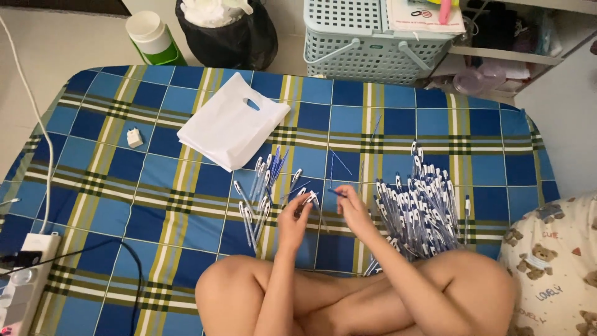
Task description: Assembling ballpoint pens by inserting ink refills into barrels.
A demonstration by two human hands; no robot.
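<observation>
the person sits cross-legged on a blue, yellow and green plaid sheet (pixel 155 205), putting ballpoint pens together, and the step in hand looks like fitting a refill into a barrel. the left hand (pixel 293 219) is pinched around a clear pen barrel with a white clip (pixel 309 200), held just above the sheet in front of the knees. the right hand (pixel 354 208) pinches a thin blue refill (pixel 336 193) between fingertips, its tip pointing toward the barrel but not yet in it. the next move, as i judge it, calls for lining the refill up with the barrel's open end and sliding it in straight. a small heap of pens (pixel 261 186) lies to the left of the hands, a far larger pile of pens (pixel 420 205) to the right by the knee. a flat white plastic carrier bag with a die-cut handle (pixel 233 127) lies beyond the small heap. off the sheet stand a pale grey-green lattice basket (pixel 367 46), a black bin bag (pixel 227 31) and a white-capped green canister (pixel 152 37).
</observation>
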